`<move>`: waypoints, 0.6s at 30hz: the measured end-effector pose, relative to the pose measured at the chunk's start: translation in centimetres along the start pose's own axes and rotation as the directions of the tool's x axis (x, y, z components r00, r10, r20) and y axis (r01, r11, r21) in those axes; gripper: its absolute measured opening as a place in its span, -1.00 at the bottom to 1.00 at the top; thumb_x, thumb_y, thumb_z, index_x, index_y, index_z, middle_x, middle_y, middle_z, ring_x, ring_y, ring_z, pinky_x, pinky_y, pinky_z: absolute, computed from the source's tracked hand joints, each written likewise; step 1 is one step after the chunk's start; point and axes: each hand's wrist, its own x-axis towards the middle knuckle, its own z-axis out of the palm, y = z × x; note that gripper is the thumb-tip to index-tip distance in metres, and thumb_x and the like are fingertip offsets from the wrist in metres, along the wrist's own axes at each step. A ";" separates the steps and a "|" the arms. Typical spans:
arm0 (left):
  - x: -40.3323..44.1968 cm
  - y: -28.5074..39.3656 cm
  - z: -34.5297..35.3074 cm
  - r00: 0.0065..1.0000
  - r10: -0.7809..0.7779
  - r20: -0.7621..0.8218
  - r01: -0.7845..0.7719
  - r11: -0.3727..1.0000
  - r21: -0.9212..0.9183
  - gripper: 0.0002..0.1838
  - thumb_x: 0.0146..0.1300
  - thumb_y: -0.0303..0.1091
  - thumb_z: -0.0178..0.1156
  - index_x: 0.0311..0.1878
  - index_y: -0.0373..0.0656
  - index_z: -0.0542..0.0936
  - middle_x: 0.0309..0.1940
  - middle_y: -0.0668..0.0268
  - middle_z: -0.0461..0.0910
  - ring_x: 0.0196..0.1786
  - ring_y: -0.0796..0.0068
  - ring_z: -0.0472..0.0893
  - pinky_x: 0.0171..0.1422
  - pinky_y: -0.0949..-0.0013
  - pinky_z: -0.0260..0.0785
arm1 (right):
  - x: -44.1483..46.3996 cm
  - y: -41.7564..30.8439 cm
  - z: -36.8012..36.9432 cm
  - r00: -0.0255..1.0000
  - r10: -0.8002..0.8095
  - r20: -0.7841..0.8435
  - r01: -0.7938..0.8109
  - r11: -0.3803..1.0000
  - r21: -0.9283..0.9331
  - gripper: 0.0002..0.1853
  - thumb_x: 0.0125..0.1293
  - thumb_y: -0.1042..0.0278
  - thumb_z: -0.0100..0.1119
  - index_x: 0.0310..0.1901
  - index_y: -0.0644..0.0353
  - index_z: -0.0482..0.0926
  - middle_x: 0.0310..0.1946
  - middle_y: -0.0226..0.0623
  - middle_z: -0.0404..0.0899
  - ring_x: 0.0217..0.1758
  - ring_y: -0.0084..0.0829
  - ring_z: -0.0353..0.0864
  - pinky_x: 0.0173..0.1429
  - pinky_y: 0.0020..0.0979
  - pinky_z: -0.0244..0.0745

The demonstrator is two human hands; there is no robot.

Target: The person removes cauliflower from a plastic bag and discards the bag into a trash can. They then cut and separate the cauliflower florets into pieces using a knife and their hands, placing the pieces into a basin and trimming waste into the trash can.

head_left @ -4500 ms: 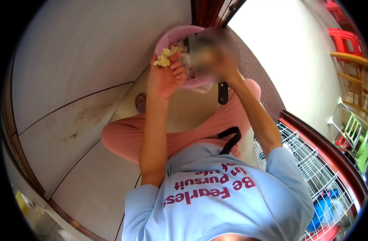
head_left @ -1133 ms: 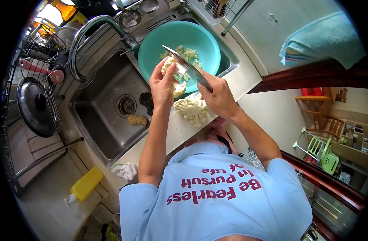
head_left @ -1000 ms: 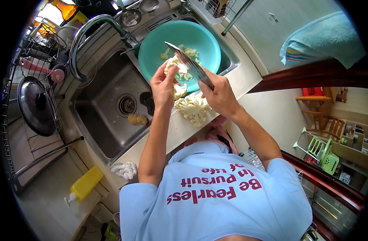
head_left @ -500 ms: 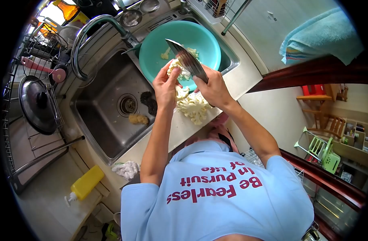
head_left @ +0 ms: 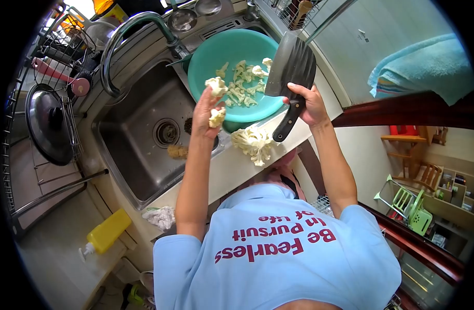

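My left hand is closed around pieces of cauliflower. One floret shows at its fingertips and another piece against the palm, over the near-left edge of the turquoise basin. Several cut florets lie in the basin, and one small floret is close to the blade. My right hand grips the black handle of a kitchen cleaver, its broad blade raised over the basin's right side. A larger cauliflower chunk rests on the counter edge between my arms.
Left of the basin is a steel sink with a faucet arching over it. A scrubber lies by the drain. A pot lid leans in the dish rack, and a yellow pump bottle lies farther down. A white cloth sits by the sink corner.
The cleaver has moved right, away from the cauliflower in my left hand, and its blade now shows broadside. My left hand has shifted slightly left and down, exposing more florets in the basin.
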 end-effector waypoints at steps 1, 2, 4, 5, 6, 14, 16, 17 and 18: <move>0.2 -0.7 0.0 0.999 0.015 -0.030 -0.015 1.000 0.020 -0.73 0.34 -0.27 0.17 0.04 -0.12 0.50 -0.20 0.31 0.55 -0.49 0.71 0.42 -0.56 0.65 0.36 | 0.2 0.1 0.2 1.000 0.001 0.001 -0.001 0.998 -0.065 -0.80 0.21 0.56 0.18 -0.11 0.28 0.55 -0.27 -0.36 0.59 -0.39 -0.50 0.64 -0.32 -0.41 0.71; 0.2 -1.1 0.4 0.999 0.015 -0.030 -0.014 1.000 0.022 -0.73 0.34 -0.27 0.17 0.04 -0.12 0.50 -0.20 0.31 0.55 -0.49 0.71 0.42 -0.56 0.65 0.36 | 0.3 0.2 0.4 1.000 0.002 -0.002 -0.002 0.992 -0.128 -0.80 0.21 0.55 0.19 -0.11 0.27 0.55 -0.28 -0.36 0.59 -0.39 -0.50 0.63 -0.32 -0.41 0.71; 0.4 -1.9 1.2 0.993 0.113 0.026 -0.114 0.991 0.066 -0.71 0.33 -0.31 0.18 0.07 -0.12 0.47 -0.19 0.31 0.55 -0.49 0.71 0.42 -0.53 0.63 0.38 | 1.2 1.2 0.7 0.998 -0.015 0.060 0.038 0.915 -0.401 -0.85 0.23 0.51 0.16 -0.17 0.32 0.54 -0.35 -0.36 0.56 -0.42 -0.50 0.61 -0.31 -0.42 0.65; 0.3 -2.1 1.9 0.983 0.182 0.008 -0.182 0.978 0.100 -0.67 0.32 -0.38 0.18 0.12 -0.16 0.43 -0.19 0.30 0.56 -0.50 0.72 0.43 -0.50 0.62 0.38 | 1.0 1.4 1.5 0.997 -0.048 0.068 0.076 0.856 -0.512 -0.86 0.24 0.51 0.15 -0.18 0.35 0.54 -0.38 -0.36 0.56 -0.44 -0.50 0.61 -0.33 -0.45 0.60; 0.5 -2.1 2.0 0.984 0.179 0.010 -0.179 0.979 0.103 -0.67 0.32 -0.38 0.18 0.12 -0.16 0.43 -0.19 0.30 0.56 -0.50 0.72 0.43 -0.50 0.62 0.38 | 0.4 1.4 2.6 0.994 -0.079 0.080 0.111 0.782 -0.614 -0.86 0.25 0.51 0.14 -0.19 0.37 0.53 -0.40 -0.36 0.55 -0.46 -0.50 0.61 -0.34 -0.47 0.55; 0.4 -3.1 4.0 0.932 0.349 0.096 -0.362 0.890 0.277 -0.63 0.29 -0.52 0.10 0.16 -0.24 0.39 -0.26 0.28 0.56 -0.55 0.72 0.44 -0.50 0.63 0.35 | -2.3 1.2 6.0 0.977 -0.115 0.180 0.209 0.689 -0.694 -0.84 0.28 0.50 0.09 -0.17 0.41 0.49 -0.41 -0.31 0.57 -0.49 -0.53 0.59 -0.37 -0.50 0.49; 0.2 -2.8 4.1 0.945 0.305 0.117 -0.324 0.918 0.228 -0.65 0.28 -0.54 0.08 0.14 -0.23 0.37 -0.30 0.28 0.55 -0.54 0.73 0.43 -0.51 0.64 0.33 | -2.5 1.0 6.2 0.970 -0.154 0.190 0.244 0.674 -0.697 -0.81 0.29 0.49 0.08 -0.14 0.43 0.49 -0.42 -0.31 0.57 -0.49 -0.53 0.58 -0.38 -0.49 0.50; -0.1 -2.8 5.0 0.944 0.328 0.026 -0.322 0.905 0.278 -0.66 0.30 -0.46 0.13 0.12 -0.24 0.36 -0.36 0.30 0.53 -0.56 0.75 0.41 -0.52 0.64 0.31 | -2.5 1.1 6.1 0.971 -0.149 0.186 0.237 0.664 -0.709 -0.81 0.29 0.48 0.08 -0.13 0.43 0.49 -0.43 -0.31 0.57 -0.49 -0.53 0.58 -0.38 -0.48 0.50; -0.1 -3.1 5.0 0.945 0.326 0.024 -0.320 0.905 0.280 -0.66 0.30 -0.46 0.13 0.12 -0.24 0.36 -0.36 0.30 0.53 -0.56 0.75 0.41 -0.52 0.64 0.31 | -2.5 1.1 6.0 0.973 -0.144 0.181 0.231 0.653 -0.721 -0.80 0.29 0.48 0.08 -0.12 0.43 0.50 -0.43 -0.31 0.57 -0.50 -0.53 0.58 -0.38 -0.48 0.51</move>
